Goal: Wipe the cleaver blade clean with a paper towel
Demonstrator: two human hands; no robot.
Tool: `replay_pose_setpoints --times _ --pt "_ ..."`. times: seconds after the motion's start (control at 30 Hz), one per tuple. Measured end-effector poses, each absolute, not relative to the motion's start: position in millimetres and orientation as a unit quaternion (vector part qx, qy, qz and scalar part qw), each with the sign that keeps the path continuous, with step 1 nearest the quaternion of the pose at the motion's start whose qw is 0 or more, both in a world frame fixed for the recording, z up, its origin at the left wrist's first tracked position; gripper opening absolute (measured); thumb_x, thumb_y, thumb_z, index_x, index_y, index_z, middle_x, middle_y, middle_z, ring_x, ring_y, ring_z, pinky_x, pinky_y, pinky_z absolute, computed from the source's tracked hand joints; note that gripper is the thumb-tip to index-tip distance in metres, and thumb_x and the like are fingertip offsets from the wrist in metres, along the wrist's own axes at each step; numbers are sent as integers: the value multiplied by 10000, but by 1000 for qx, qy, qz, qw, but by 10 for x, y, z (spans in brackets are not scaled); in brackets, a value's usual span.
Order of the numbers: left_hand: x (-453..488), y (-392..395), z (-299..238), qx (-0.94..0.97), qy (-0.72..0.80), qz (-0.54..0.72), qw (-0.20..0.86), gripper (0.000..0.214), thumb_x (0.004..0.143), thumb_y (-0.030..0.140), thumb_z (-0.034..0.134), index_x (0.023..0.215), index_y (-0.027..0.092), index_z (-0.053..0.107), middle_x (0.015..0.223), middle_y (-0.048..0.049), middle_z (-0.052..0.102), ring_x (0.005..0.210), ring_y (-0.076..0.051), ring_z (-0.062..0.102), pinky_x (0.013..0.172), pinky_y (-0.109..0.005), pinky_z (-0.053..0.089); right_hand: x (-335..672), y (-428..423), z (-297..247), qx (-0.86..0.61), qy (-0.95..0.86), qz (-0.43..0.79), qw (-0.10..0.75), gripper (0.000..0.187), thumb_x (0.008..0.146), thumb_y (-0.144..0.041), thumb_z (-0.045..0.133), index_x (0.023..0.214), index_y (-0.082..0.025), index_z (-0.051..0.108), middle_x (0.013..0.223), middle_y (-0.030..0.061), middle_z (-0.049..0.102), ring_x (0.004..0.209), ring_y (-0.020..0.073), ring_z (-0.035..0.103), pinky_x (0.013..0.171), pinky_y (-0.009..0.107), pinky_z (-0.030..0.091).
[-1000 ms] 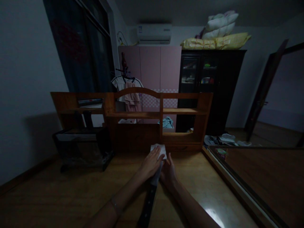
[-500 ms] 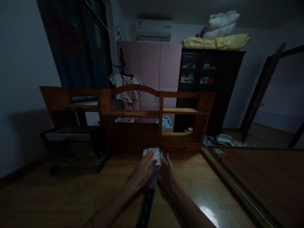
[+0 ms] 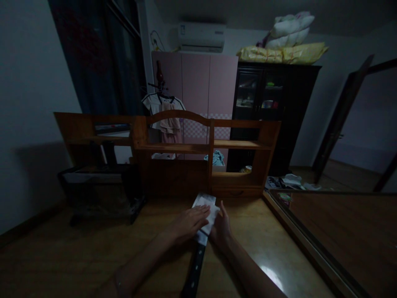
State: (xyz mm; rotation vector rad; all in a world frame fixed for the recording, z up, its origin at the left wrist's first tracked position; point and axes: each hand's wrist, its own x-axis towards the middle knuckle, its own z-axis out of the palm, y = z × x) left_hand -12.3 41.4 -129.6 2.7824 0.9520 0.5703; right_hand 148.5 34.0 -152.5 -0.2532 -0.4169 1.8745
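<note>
A cleaver point(image 3: 195, 267) with a black riveted handle and broad metal blade points away from me, above the wooden tabletop point(image 3: 161, 265). My left hand point(image 3: 190, 222) lies over the blade with its fingers together, pressing a white folded cloth or tissue point(image 3: 212, 218) against the metal. Along the blade's right side, my right hand point(image 3: 222, 228) supports the cleaver, thumb raised; its other fingers are mostly hidden behind blade and cloth. The handle is in neither hand and extends toward the bottom of the view.
A wooden shelf unit point(image 3: 173, 147) stands across the far side of the tabletop. At left is a dark, box-shaped appliance or stand point(image 3: 99, 194). A raised wooden edge point(image 3: 297, 231) runs along the right. Wardrobes point(image 3: 195, 82) stand beyond.
The white cloth has moved from near the blade's tip toward the handle and right, with my left hand. The blade has turned and shows a brighter face.
</note>
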Motion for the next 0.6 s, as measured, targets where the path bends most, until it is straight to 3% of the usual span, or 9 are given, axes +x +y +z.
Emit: replay_pose_setpoints --times 0.17,0.27,0.6 --pt "-392 467 -1258 908 346 229 57 421 1010 390 263 1352 287 485 1409 6 458 1318 -158 411 1153 -385 283 1474 347 -1511 -96 -215 801 551 499 859 -548 520 1086 -120 640 1072 138 694 1074 287 620 920 467 471" --pt "-412 457 -1300 885 377 269 49 435 1020 360 216 1317 283 525 1358 18 519 1298 -138 437 1170 -390 250 1480 344 -1517 -117 -195 801 553 476 854 -548 536 1049 -129 649 1021 134 710 1039 290 639 899 467 483" --pt "-268 299 -1377 889 379 255 38 443 1013 372 251 1378 230 459 1437 -15 424 1351 -133 357 1157 -336 282 1480 352 -1521 -133 -173 804 553 425 884 -500 520 1007 -117 657 978 135 716 1020 289 648 897 470 492"
